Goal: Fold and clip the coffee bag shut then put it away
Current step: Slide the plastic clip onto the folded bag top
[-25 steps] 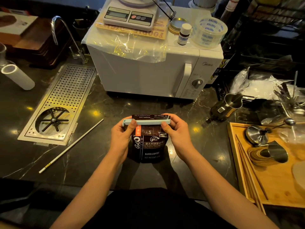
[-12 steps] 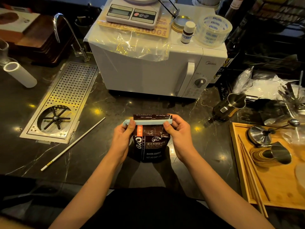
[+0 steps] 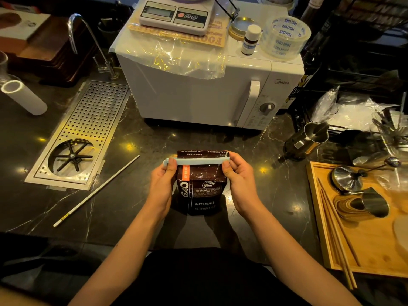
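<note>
A dark brown coffee bag [image 3: 202, 193] stands upright on the black marble counter [image 3: 136, 208] in front of me. Its top is folded over, and a long pale blue clip [image 3: 198, 161] lies across the fold. My left hand [image 3: 162, 184] pinches the clip's left end with thumb on the front. My right hand [image 3: 238, 182] pinches the right end the same way. Both hands also brace the bag's sides.
A white microwave [image 3: 209, 85] stands just behind the bag, with a scale [image 3: 176, 14] and tape roll [image 3: 284, 37] on top. A metal drain tray [image 3: 81, 135] and a white stick [image 3: 97, 191] lie left. A wooden tray [image 3: 371, 241] with metal tools sits right, near a steel pitcher [image 3: 306, 140].
Both hands stay on the clip ends and the bag has not moved on the counter. My fingers have shifted slightly along the clip. The camera has moved a little.
</note>
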Motion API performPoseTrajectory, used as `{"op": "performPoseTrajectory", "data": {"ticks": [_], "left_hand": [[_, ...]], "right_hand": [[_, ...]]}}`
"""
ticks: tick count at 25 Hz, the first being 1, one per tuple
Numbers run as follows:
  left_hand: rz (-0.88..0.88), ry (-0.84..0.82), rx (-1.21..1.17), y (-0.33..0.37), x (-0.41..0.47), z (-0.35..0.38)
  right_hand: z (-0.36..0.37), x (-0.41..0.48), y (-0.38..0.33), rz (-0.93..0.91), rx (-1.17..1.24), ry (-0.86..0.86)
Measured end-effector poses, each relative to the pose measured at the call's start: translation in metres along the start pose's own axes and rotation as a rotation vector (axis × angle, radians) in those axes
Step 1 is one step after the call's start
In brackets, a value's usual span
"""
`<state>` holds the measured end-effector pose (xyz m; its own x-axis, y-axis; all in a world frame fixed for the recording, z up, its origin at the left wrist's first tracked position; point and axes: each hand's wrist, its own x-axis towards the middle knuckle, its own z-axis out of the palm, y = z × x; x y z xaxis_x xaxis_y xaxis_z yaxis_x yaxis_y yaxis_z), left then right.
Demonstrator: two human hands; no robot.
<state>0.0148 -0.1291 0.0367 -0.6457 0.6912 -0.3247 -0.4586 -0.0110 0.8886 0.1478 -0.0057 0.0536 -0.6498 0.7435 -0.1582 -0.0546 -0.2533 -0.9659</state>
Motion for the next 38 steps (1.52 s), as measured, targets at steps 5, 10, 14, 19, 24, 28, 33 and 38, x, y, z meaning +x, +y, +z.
{"op": "performPoseTrajectory", "data": {"ticks": [5, 10, 14, 19, 24, 28, 33, 38], "left_hand": [[0.062, 0.021, 0.062, 0.012, -0.001, 0.000], [0.322, -0.041, 0.638, 0.039, 0.004, 0.001], [0.493, -0.096, 0.814, 0.051, 0.006, 0.019], [0.629, -0.039, 0.855, 0.045, 0.004, 0.022], [0.667, 0.004, 0.861, 0.039, 0.003, 0.025], [0.682, 0.000, 0.864, 0.035, 0.004, 0.025], [0.544, -0.002, 0.719, 0.036, 0.009, 0.019], [0.375, -0.013, 0.534, 0.038, 0.015, 0.017]], "right_hand": [[-0.004, 0.000, -0.003, 0.003, -0.001, -0.009], [-0.004, 0.002, -0.018, -0.107, -0.233, -0.058], [0.006, 0.010, -0.025, -0.247, -0.504, -0.031], [0.017, 0.012, -0.027, -0.300, -0.583, -0.029], [0.024, 0.007, -0.022, -0.343, -0.670, 0.063], [0.030, 0.007, -0.020, -0.355, -0.685, 0.125], [0.031, 0.003, -0.017, -0.372, -0.633, 0.201], [0.031, 0.003, -0.017, -0.307, -0.558, 0.286]]}}
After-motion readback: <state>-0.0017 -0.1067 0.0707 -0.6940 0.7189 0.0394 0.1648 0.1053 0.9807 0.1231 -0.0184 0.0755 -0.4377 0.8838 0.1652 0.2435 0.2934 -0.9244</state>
